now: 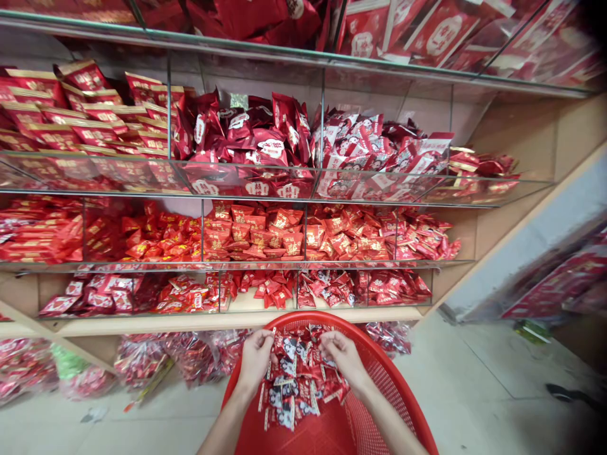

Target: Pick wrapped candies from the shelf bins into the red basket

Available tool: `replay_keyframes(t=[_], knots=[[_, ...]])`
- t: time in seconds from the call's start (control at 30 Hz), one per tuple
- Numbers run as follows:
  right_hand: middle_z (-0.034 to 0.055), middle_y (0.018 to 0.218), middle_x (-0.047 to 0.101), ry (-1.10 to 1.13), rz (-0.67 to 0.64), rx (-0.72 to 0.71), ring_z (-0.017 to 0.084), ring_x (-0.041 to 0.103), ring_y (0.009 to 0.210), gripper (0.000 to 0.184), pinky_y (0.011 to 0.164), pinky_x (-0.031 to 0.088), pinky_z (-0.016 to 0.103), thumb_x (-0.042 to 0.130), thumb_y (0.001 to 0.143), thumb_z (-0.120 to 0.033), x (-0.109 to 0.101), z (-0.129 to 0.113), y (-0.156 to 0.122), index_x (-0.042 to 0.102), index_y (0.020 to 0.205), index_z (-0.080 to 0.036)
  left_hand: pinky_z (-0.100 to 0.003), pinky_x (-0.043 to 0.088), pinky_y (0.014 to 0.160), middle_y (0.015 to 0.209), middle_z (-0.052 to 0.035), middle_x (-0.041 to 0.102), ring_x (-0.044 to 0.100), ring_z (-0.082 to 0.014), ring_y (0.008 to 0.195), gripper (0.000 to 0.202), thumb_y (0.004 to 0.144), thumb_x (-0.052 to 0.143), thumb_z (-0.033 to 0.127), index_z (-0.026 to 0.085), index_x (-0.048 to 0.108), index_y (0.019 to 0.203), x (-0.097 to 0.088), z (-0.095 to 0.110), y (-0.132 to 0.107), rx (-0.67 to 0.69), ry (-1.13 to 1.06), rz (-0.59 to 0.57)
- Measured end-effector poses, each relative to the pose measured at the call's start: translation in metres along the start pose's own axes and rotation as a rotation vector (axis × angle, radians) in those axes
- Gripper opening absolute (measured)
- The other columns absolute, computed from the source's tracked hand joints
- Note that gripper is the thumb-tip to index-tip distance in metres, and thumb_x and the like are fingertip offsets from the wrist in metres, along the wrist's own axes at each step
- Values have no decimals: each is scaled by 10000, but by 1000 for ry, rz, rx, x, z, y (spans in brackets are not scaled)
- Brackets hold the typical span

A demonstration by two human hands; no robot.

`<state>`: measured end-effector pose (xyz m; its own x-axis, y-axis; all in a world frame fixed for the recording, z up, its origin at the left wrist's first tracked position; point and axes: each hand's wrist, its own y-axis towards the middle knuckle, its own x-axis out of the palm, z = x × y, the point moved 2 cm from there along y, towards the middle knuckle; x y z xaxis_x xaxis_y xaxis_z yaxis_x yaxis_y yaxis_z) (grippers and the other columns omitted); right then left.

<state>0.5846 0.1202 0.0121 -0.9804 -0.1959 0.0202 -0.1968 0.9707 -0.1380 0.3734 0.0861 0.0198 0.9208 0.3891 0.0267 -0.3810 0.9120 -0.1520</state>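
Small red candy packets [289,385] with black-and-white pictures and pale edges are heaped in the far part of a round red plastic basket [403,392]. My left hand [256,359] is at the left side of the heap, its thumb and forefinger pinched at the edge of a packet. On the heap's right side, my right hand [342,360] has its fingers curled together close against the packets. Whatever sits between those right fingertips is hidden. Both forearms reach over the basket's near side.
A shelf unit with clear dividers [322,114] rises ahead, its compartments filled with red packets [270,145]. Its bottom board [190,321] lies just behind the basket rim. Filled plastic bags [142,360] sit below at the left. Tiled floor [469,398] shows on both sides.
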Motion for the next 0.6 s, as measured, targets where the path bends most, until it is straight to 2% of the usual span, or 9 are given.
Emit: replay_keyframes(t=[0.13, 0.23, 0.37, 0.6], knots=[[-14, 623, 574, -148, -67, -135, 131, 524, 563, 255, 570, 425, 262, 551, 733, -448, 10, 4, -1, 570, 772, -196, -161, 289, 349, 508, 88, 500, 469, -54, 321, 239, 629, 587, 397, 169, 525, 667, 2, -1, 1, 12, 0, -39], [-31, 585, 557, -292, -122, -166, 117, 504, 501, 226, 513, 399, 238, 523, 755, -404, 19, 12, -3, 578, 843, -204, -160, 302, 360, 523, 83, 519, 506, -69, 365, 274, 638, 582, 427, 175, 522, 728, 6, -4, 5, 6, -8, -36], [-43, 551, 555, -434, -89, -168, 118, 499, 474, 222, 491, 374, 226, 525, 748, -378, 22, 17, -3, 588, 891, -220, -164, 310, 351, 474, 100, 488, 501, -82, 354, 335, 646, 576, 462, 186, 490, 814, 11, -5, 11, 16, -8, -66], [-48, 524, 512, -513, -48, -167, 124, 477, 452, 217, 468, 336, 223, 453, 781, -363, 13, 11, 0, 561, 898, -216, -173, 360, 347, 419, 110, 461, 519, -103, 346, 313, 675, 565, 409, 194, 451, 872, 27, -7, 22, -12, 79, -153]])
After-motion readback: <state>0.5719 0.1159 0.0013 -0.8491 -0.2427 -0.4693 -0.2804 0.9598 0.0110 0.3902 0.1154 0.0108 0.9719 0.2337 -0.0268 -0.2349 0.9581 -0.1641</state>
